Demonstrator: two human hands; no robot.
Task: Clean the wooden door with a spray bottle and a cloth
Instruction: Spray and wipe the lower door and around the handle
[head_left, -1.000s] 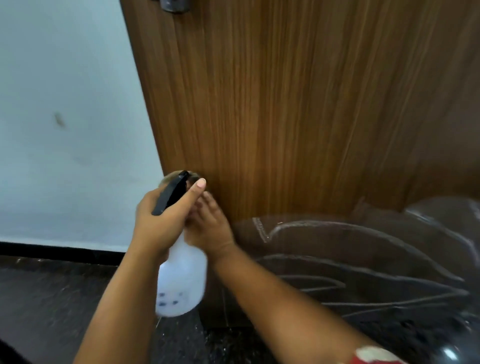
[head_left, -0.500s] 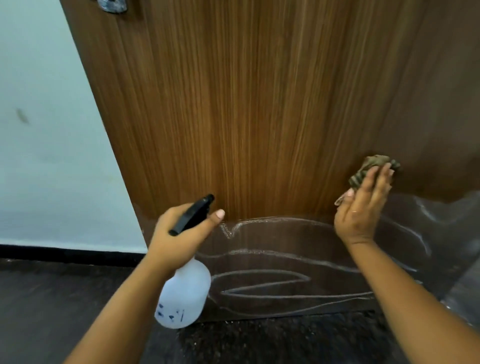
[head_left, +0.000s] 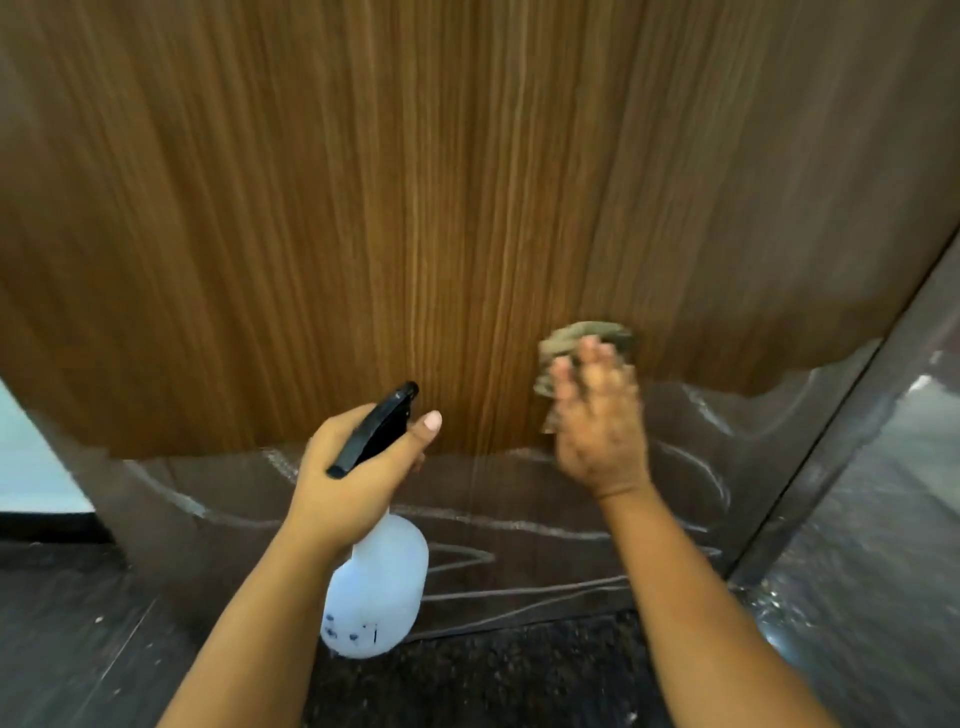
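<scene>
The left hand (head_left: 353, 478) is gripping the neck of a white spray bottle (head_left: 376, 592), fingers curled round it below the black trigger head (head_left: 376, 431) and thumb sticking out toward the wooden door (head_left: 415, 208), with the bottle body hanging down in front of the door's lower part. The right hand (head_left: 597, 421) is pressing a crumpled brownish cloth (head_left: 576, 343) flat against the door with its fingers straight, though this hand is showing blurred. Below both hands, clear film with whitish streaks (head_left: 519, 525) is covering the door's bottom section above the dark floor (head_left: 493, 680).
</scene>
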